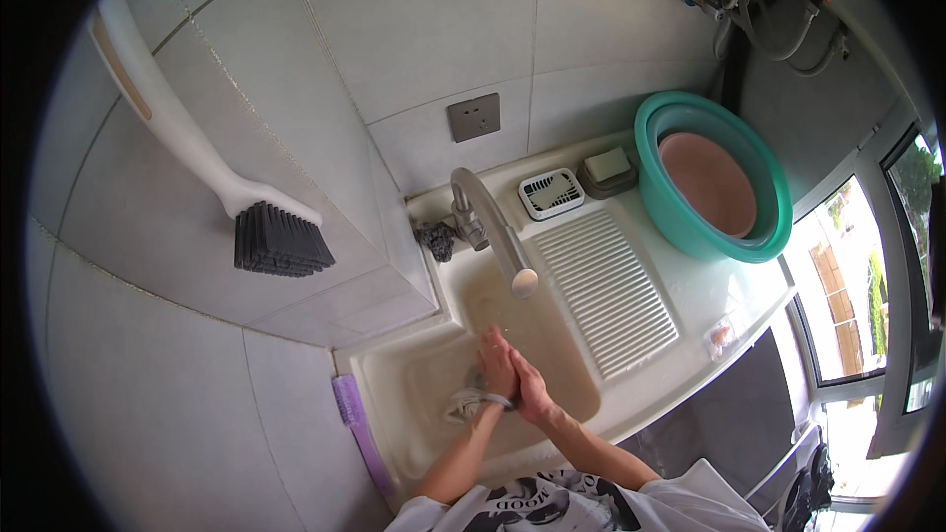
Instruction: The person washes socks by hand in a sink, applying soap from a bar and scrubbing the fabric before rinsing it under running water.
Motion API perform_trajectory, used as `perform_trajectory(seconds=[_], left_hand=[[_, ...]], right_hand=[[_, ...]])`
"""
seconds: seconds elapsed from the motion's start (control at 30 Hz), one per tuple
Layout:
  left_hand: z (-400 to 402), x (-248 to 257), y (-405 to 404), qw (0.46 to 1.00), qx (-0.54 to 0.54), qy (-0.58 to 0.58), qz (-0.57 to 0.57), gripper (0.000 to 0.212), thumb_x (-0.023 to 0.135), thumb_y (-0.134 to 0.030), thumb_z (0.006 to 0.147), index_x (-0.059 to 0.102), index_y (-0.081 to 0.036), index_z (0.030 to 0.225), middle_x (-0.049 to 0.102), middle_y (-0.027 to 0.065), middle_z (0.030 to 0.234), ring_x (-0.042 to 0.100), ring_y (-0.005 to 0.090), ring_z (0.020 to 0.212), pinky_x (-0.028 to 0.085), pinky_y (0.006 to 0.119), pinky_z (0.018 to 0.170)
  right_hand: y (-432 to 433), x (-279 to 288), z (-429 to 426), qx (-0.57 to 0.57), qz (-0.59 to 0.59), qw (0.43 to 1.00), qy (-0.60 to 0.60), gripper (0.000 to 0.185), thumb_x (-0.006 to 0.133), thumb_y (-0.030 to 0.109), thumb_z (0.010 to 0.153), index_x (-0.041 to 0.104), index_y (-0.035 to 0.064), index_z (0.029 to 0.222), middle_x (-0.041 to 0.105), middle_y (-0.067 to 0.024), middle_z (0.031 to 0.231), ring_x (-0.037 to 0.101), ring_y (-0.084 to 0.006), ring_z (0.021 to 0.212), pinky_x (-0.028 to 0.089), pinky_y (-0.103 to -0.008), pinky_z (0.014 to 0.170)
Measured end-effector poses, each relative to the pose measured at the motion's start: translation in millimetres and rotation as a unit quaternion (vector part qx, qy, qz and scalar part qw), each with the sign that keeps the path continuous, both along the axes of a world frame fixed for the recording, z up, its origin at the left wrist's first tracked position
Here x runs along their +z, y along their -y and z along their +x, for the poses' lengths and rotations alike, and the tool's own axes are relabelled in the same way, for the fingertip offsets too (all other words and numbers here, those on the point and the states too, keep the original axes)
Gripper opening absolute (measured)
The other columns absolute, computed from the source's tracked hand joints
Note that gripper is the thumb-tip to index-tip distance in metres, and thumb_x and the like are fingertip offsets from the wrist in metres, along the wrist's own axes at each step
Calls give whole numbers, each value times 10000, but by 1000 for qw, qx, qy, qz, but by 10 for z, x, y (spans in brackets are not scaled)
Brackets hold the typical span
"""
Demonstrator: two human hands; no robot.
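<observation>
Over the basin of a pale laundry sink (pixel 591 391), my left hand (pixel 498 366) and my right hand (pixel 529 383) are pressed against each other, palms facing. The fingers point towards the metal faucet (pixel 491 229), whose spout is above and beyond them. A light-coloured cloth (pixel 465 405) lies in the basin by my left wrist; part of it is hidden behind the forearm. No tool shows between the hands, though the space between the palms is hidden.
A purple brush (pixel 358 425) rests along the sink's left rim. Right of the faucet are a ribbed washboard (pixel 606 288), a soap dish (pixel 551 193), a bar of soap (pixel 607 165) and nested basins (pixel 650 199). A white-handled brush (pixel 185 140) hangs at upper left; dark scrubber (pixel 436 239) beside the faucet.
</observation>
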State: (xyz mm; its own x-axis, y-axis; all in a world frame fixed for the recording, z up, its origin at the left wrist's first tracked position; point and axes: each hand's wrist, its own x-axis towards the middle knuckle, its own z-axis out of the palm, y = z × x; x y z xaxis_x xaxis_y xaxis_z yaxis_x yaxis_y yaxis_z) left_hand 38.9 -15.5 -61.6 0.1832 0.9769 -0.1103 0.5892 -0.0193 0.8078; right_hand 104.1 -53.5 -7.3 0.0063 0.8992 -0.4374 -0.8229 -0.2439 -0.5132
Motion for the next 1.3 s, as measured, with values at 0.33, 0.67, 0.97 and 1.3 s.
perform_trajectory(seconds=[0.33, 0.67, 0.97, 1.3], left_hand=[[-311, 194, 46, 937, 141, 298, -114, 524, 256, -395, 980, 432, 26, 1238, 476, 165, 1254, 462, 284, 1166, 361, 355, 974], [-426, 265, 179, 913, 182, 328, -158, 540, 276, -418, 975, 460, 47, 1178, 521, 184, 1172, 535, 261, 1019, 403, 345, 909], [-532, 241, 259, 908, 164, 358, -145, 467, 303, -390, 978, 509, 23, 1046, 567, 132, 995, 570, 220, 889, 443, 328, 820], [-626, 325, 344, 942, 109, 300, -108, 410, 350, -350, 975, 538, 13, 949, 591, 103, 916, 585, 166, 765, 466, 286, 727]], right_hand=[[-32, 548, 148, -42, 24, 993, 109, 197, 487, 294, 938, 502, 98, 923, 391, 45, 697, 350, -54, 564, 336, -212, 505], [-100, 883, 178, -63, -54, 991, 103, 304, 427, 343, 941, 399, 134, 722, 290, 48, 529, 233, -58, 411, 151, -236, 367], [23, 114, 189, -76, -128, 988, 26, 332, 471, 293, 901, 350, 144, 629, 287, 17, 476, 269, -104, 387, 182, -283, 366], [-56, 481, 285, -50, -1, 998, -24, 108, 494, 207, 926, 505, 101, 946, 326, 54, 600, 302, -60, 512, 286, -193, 460]])
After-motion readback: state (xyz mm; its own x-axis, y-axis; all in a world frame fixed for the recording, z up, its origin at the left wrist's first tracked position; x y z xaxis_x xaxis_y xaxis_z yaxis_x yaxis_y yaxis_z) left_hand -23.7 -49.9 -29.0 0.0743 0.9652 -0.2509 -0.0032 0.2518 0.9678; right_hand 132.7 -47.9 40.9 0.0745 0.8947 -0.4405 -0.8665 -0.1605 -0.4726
